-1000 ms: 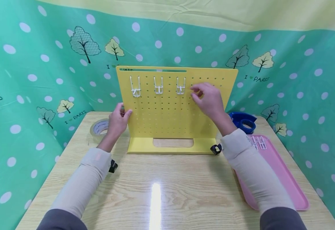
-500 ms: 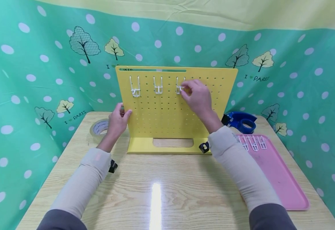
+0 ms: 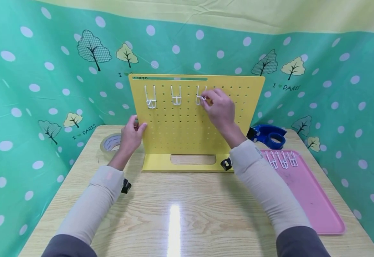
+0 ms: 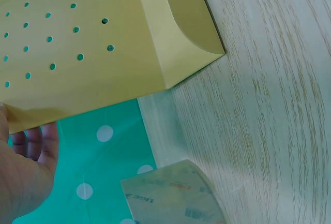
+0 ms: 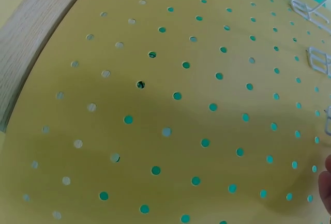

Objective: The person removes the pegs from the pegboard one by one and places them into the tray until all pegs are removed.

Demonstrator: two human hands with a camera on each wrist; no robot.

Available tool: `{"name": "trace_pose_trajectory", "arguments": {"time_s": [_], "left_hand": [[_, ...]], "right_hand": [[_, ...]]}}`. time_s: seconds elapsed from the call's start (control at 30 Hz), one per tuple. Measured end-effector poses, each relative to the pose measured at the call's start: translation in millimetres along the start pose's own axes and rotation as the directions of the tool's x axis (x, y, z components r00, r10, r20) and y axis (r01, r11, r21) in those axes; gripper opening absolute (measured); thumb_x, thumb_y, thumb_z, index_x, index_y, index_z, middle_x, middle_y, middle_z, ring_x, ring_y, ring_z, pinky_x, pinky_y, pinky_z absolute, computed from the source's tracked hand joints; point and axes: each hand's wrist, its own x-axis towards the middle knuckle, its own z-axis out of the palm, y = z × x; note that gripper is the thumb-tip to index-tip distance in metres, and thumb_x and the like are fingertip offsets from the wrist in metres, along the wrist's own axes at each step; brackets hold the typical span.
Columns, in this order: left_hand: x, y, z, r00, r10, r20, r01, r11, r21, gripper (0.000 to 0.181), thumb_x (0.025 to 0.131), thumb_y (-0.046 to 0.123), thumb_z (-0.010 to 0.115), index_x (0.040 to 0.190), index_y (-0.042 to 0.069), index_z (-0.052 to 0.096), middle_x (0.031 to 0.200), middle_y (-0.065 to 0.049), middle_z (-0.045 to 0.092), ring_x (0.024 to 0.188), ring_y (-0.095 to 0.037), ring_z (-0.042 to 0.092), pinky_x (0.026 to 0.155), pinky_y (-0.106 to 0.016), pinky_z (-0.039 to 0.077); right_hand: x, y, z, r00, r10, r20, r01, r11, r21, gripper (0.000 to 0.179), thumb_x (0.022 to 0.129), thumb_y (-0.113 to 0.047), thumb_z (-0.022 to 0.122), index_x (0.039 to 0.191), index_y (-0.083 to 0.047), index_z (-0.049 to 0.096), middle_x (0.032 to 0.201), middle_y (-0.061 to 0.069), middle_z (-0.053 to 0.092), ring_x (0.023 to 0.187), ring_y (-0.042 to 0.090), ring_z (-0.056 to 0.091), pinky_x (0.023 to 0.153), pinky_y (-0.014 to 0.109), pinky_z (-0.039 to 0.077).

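A yellow pegboard (image 3: pixel 180 132) stands upright on its base, and my left hand (image 3: pixel 131 132) grips its left edge. In the left wrist view the fingers of that hand (image 4: pixel 26 182) curl behind the board's edge. Three white wire hooks hang in a row near the top: a left hook (image 3: pixel 151 98), a middle hook (image 3: pixel 176 96) and a right hook (image 3: pixel 198 93). With thumb and fingertips my right hand (image 3: pixel 220 109) pinches the front of the right hook, partly hiding it. The right wrist view catches only that hand's fingertips (image 5: pixel 325 185) at its edge.
A pink tray (image 3: pixel 312 207) at the right bears several white wire hooks (image 3: pixel 283 160) at its far end. Behind it lies a blue tape dispenser (image 3: pixel 268 135). A roll of clear tape (image 3: pixel 110 143) lies left of the board. A patterned green curtain (image 3: pixel 61 107) encloses the table.
My right hand has moved left from beside the right hook onto it and now pinches its front. The left hand keeps its place on the board's edge.
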Motion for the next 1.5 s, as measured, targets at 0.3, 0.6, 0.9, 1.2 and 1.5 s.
{"name": "trace_pose_trajectory", "arguments": {"time_s": [0.3,0.6,0.9,1.2,1.5], "left_hand": [[-0.4,-0.4,0.7,1.0,0.003,0.009,-0.003,1.0,0.001,0.035,0.106,0.035,0.055,0.13,0.009,0.051,0.104,-0.018,0.065,0.09,-0.029,0.062,0.072,-0.033,0.052],[-0.4,-1.1,-0.2,1.0,0.011,0.004,-0.011,1.0,0.001,0.038,0.105,0.036,0.055,0.132,0.009,0.051,0.106,-0.018,0.066,0.092,-0.029,0.063,0.074,-0.034,0.054],[0.2,-1.7,0.2,1.0,0.006,0.009,-0.006,1.0,-0.012,0.037,0.105,0.035,0.056,0.131,0.009,0.051,0.107,-0.018,0.066,0.093,-0.029,0.063,0.075,-0.035,0.054],[0.4,-1.5,0.0,1.0,0.02,-0.002,-0.02,1.0,-0.011,0.034,0.105,0.034,0.056,0.129,0.009,0.052,0.105,-0.018,0.066,0.091,-0.029,0.062,0.074,-0.034,0.052],[0.5,-1.4,0.1,1.0,0.021,0.007,-0.021,1.0,-0.015,0.036,0.105,0.034,0.055,0.13,0.008,0.052,0.106,-0.019,0.067,0.091,-0.03,0.063,0.074,-0.034,0.053]], "right_hand": [[-6.0,4,-15,0.994,-0.082,-0.071,0.084,0.996,0.029,0.01,0.094,-0.015,0.071,0.095,-0.006,0.076,0.091,0.012,0.074,0.077,0.025,0.072,0.065,0.033,0.06],[-26.0,27,-51,0.994,0.009,0.112,-0.015,0.999,0.053,0.008,0.091,-0.013,0.076,0.09,-0.005,0.074,0.089,0.01,0.072,0.079,0.026,0.07,0.068,0.039,0.06],[-66.0,63,-89,0.921,0.175,0.349,-0.166,0.985,-0.056,0.007,0.093,-0.016,0.075,0.094,-0.009,0.075,0.087,0.009,0.073,0.077,0.024,0.068,0.066,0.032,0.053],[-108.0,99,-120,0.783,0.282,0.555,-0.238,0.959,-0.152,0.01,0.094,-0.019,0.074,0.1,-0.011,0.076,0.089,0.009,0.072,0.08,0.023,0.065,0.069,0.035,0.053],[-140.7,131,-142,0.64,0.334,0.692,-0.248,0.942,-0.225,0.008,0.094,-0.019,0.073,0.098,-0.012,0.075,0.09,0.006,0.069,0.079,0.02,0.061,0.067,0.032,0.053]]}}
